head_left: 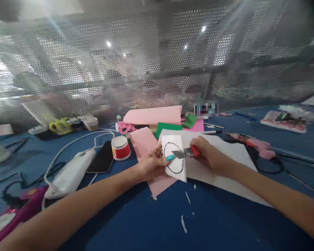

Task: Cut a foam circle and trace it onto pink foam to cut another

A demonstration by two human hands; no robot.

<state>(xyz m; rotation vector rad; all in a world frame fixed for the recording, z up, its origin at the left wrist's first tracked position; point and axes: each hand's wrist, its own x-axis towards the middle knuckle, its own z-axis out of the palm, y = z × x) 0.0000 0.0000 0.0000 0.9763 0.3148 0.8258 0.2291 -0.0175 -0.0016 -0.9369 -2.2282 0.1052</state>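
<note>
Hands (153,165) holding knife (188,152) and white block (176,166), scraps (183,224) on blue table (143,225)

Knife blade (179,154) smooth metal; white block (174,165) matt, foam-like; pink sheet (142,142) matt paper.

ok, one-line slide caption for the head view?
Left hand holding a circle-marked white block, right hand a red-handled knife, over a blue table.

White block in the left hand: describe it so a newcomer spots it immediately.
On the blue table lies a big white sheet. At its left end, the left hand holds the white block; unlike the plain sheet, the block shows a black rounded outline.
</note>
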